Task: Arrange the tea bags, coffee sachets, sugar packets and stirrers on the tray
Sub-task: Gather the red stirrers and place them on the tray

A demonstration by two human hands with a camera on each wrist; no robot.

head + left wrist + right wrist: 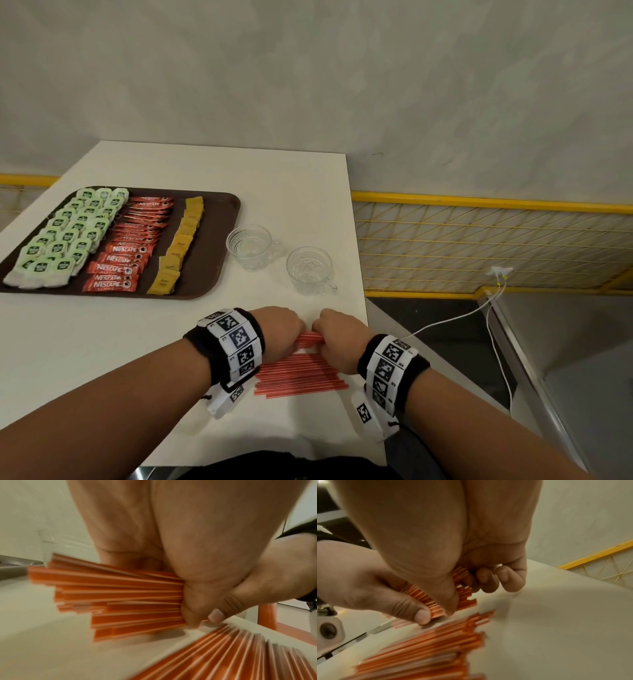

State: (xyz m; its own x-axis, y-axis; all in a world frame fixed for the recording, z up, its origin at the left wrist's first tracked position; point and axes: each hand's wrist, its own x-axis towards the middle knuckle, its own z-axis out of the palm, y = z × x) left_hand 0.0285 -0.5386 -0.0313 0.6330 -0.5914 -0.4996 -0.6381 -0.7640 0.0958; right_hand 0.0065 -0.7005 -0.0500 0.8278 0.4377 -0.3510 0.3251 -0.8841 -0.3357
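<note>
A bundle of orange-red stirrers (310,339) is held just above the white table, gripped by my left hand (289,329) at one end and my right hand (327,330) at the other. In the left wrist view the gripped stirrers (120,595) fan out leftward from the fingers. The right wrist view shows the bundle (464,599) pinched between both thumbs and curled fingers. More loose stirrers (301,377) lie in a flat row on the table under my wrists. The brown tray (219,240) at the left holds green tea bags (68,236), red coffee sachets (126,253) and yellow sugar packets (178,246) in rows.
Two empty glass cups (250,246) (310,269) stand between the tray and the table's right edge (359,274). A bare strip of the tray runs right of the sugar packets. Beyond the edge are a yellow mesh fence (479,236) and a white cable (445,322).
</note>
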